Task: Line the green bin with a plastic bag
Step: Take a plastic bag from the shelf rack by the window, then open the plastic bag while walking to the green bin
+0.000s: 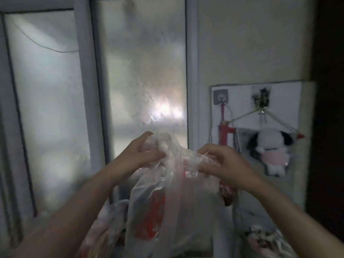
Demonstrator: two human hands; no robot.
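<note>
In front of the frosted window (145,71), the left hand (138,155) and right hand (226,164) each pinch the bunched top of the clear plastic bag (167,198), which may tear if pulled hard; the green bin is out of view.

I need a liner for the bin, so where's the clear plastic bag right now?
In the head view's centre, the clear plastic bag hangs between the left hand and right hand, before the frosted window.
</note>
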